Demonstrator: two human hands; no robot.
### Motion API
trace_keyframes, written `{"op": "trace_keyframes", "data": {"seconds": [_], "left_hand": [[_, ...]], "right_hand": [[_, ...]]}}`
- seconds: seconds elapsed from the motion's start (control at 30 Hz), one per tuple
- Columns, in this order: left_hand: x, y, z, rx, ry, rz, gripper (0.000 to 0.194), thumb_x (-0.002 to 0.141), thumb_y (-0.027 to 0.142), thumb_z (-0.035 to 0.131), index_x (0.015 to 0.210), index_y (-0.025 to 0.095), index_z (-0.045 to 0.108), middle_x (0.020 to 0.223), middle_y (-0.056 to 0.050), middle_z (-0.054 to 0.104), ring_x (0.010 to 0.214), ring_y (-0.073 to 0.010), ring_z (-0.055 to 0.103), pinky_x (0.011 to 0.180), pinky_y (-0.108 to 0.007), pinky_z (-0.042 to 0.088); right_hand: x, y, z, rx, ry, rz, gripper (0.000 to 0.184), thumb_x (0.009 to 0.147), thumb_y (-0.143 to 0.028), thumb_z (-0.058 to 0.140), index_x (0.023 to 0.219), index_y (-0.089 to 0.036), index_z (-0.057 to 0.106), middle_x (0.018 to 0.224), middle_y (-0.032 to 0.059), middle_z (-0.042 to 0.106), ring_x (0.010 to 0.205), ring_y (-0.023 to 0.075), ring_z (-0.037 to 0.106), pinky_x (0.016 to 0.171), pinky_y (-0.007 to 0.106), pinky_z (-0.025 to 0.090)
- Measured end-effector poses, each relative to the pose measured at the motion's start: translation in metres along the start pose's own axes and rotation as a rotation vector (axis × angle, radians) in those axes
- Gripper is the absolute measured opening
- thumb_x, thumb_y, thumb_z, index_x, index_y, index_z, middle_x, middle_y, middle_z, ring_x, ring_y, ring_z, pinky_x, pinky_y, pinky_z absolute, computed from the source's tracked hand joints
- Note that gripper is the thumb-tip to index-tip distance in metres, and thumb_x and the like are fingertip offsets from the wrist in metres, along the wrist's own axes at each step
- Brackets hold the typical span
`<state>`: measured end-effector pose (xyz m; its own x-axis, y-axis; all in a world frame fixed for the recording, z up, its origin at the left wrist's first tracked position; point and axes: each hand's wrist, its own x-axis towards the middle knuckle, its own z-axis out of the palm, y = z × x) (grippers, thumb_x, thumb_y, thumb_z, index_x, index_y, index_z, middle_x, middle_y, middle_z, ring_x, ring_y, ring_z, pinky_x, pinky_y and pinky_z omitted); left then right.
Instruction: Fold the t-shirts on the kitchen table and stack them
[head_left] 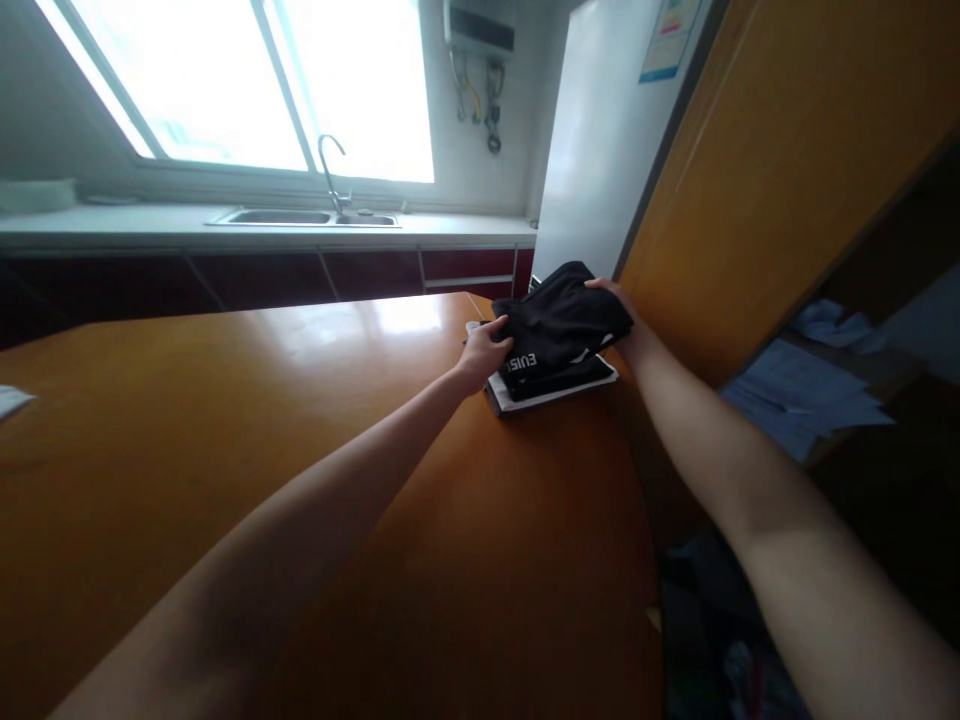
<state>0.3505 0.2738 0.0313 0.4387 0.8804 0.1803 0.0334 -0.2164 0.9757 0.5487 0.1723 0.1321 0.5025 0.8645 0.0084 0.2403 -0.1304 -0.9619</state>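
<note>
A folded black garment [561,322] with white lettering lies on top of a small stack of folded clothes [551,390], black and white, at the far right edge of the orange wooden table [315,480]. My left hand [486,352] grips the garment's near left edge. My right hand [619,305] holds its far right side, fingers partly hidden under the cloth. Both arms stretch forward over the table.
A counter with a steel sink [300,216] and tap [330,165] runs under the bright window. A white fridge [600,140] stands behind the stack, a wooden cabinet [787,170] to its right. Pale blue cloth [810,395] lies on a low shelf at right.
</note>
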Motion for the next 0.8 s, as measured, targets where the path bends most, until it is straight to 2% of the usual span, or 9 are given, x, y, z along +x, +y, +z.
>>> {"op": "trace_keyframes", "data": {"seconds": [0.1, 0.23, 0.33, 0.43, 0.6, 0.7, 0.73, 0.8], "left_hand": [[0.002, -0.014, -0.005, 0.043, -0.004, -0.039, 0.065, 0.088, 0.014, 0.066, 0.150, 0.019, 0.050, 0.117, -0.010, 0.070, 0.085, -0.0134, 0.069, 0.082, -0.027, 0.060], [-0.001, -0.024, -0.005, 0.120, -0.002, -0.051, 0.065, 0.088, 0.018, 0.067, 0.151, 0.019, 0.049, 0.123, -0.011, 0.068, 0.088, -0.0150, 0.069, 0.085, -0.029, 0.060], [-0.004, -0.024, -0.002, 0.143, -0.004, -0.051, 0.065, 0.088, 0.018, 0.066, 0.151, 0.017, 0.050, 0.126, -0.013, 0.067, 0.084, -0.0159, 0.069, 0.082, -0.031, 0.061], [-0.007, -0.020, -0.001, 0.165, 0.000, -0.065, 0.067, 0.086, 0.017, 0.067, 0.151, 0.014, 0.049, 0.128, -0.015, 0.066, 0.085, -0.0172, 0.070, 0.081, -0.031, 0.061], [-0.013, -0.010, -0.001, 0.167, -0.037, -0.087, 0.072, 0.084, 0.018, 0.071, 0.152, 0.010, 0.046, 0.127, -0.016, 0.067, 0.096, -0.0210, 0.070, 0.086, -0.031, 0.060], [-0.014, -0.006, 0.000, 0.174, -0.059, -0.096, 0.077, 0.083, 0.016, 0.071, 0.153, 0.008, 0.043, 0.126, -0.017, 0.067, 0.097, -0.0232, 0.071, 0.085, -0.032, 0.061], [-0.013, -0.006, 0.000, 0.175, -0.063, -0.096, 0.078, 0.082, 0.016, 0.071, 0.154, 0.008, 0.042, 0.126, -0.018, 0.067, 0.096, -0.0239, 0.071, 0.084, -0.033, 0.061], [-0.012, -0.008, 0.001, 0.181, -0.063, -0.090, 0.078, 0.081, 0.016, 0.071, 0.153, 0.007, 0.042, 0.125, -0.018, 0.068, 0.097, -0.0249, 0.071, 0.084, -0.034, 0.061]], "right_hand": [[0.015, 0.021, 0.005, 0.259, -0.125, 0.067, 0.033, 0.104, -0.032, 0.039, 0.083, -0.017, 0.059, 0.064, 0.0020, 0.064, 0.073, 0.0135, 0.062, 0.073, 0.019, 0.050], [0.027, 0.046, -0.001, 0.346, -0.207, 0.204, 0.031, 0.099, -0.035, 0.045, 0.086, -0.015, 0.065, 0.067, 0.0032, 0.066, 0.068, 0.0154, 0.062, 0.070, 0.023, 0.052], [0.035, 0.057, -0.006, 0.192, -0.171, 0.261, 0.030, 0.095, -0.038, 0.052, 0.088, -0.015, 0.069, 0.070, 0.0048, 0.069, 0.067, 0.0182, 0.064, 0.067, 0.027, 0.055], [0.045, 0.064, -0.009, -0.030, -0.083, 0.221, 0.023, 0.092, -0.032, 0.056, 0.093, -0.015, 0.071, 0.072, 0.0040, 0.070, 0.065, 0.0181, 0.064, 0.066, 0.028, 0.056], [0.064, 0.066, -0.010, -0.227, 0.001, 0.191, 0.013, 0.087, -0.022, 0.063, 0.094, -0.014, 0.070, 0.070, 0.0034, 0.067, 0.064, 0.0176, 0.064, 0.065, 0.028, 0.056], [0.070, 0.061, -0.001, -0.356, 0.057, 0.164, 0.016, 0.079, -0.017, 0.073, 0.094, -0.011, 0.070, 0.080, 0.0110, 0.069, 0.082, 0.0255, 0.068, 0.078, 0.036, 0.057], [0.071, 0.060, 0.006, -0.397, 0.092, 0.121, 0.020, 0.079, -0.017, 0.073, 0.098, -0.012, 0.070, 0.090, 0.0143, 0.070, 0.095, 0.0287, 0.067, 0.087, 0.038, 0.055], [0.070, 0.060, 0.025, -0.528, 0.168, -0.055, 0.028, 0.085, -0.022, 0.068, 0.112, -0.013, 0.069, 0.117, 0.0187, 0.067, 0.120, 0.0327, 0.058, 0.105, 0.042, 0.046]]}}
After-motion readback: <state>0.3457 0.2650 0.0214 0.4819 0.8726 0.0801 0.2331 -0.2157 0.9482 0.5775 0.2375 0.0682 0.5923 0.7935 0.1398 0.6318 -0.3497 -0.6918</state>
